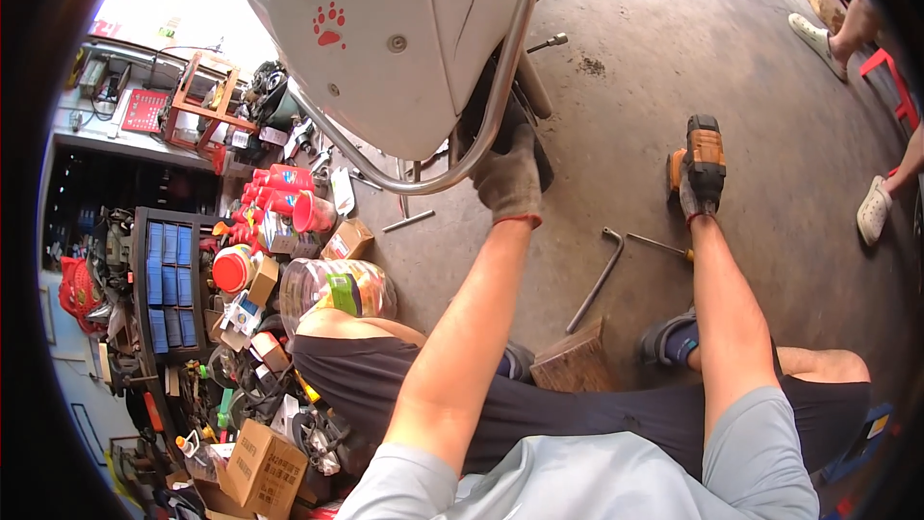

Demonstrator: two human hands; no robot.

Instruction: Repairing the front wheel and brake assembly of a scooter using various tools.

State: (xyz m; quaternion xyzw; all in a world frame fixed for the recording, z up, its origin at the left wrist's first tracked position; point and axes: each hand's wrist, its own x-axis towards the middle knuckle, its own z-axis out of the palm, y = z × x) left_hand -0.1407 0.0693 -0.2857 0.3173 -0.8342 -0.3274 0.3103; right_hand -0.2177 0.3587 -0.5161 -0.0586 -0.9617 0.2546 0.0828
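A white scooter body panel (375, 39) with a red paw print fills the top middle, edged by a bent metal tube guard (423, 181). My left hand (510, 178), in a grey work glove, reaches in at the lower end of the guard, against a dark part beneath the panel. Its fingers are hidden there. At the right, my gloved right hand (689, 202) is closed around an orange and black cordless power tool (706, 156), held over the concrete floor. The tool's working tip cannot be made out.
An L-shaped wrench (599, 279) and a screwdriver (664, 247) lie near my feet, beside a wooden block (570, 362). A metal rod (409, 221) lies below the guard. Bottles, boxes and a clear plastic jar (300, 291) crowd the left. Another person's feet in clogs (874, 210) show at far right.
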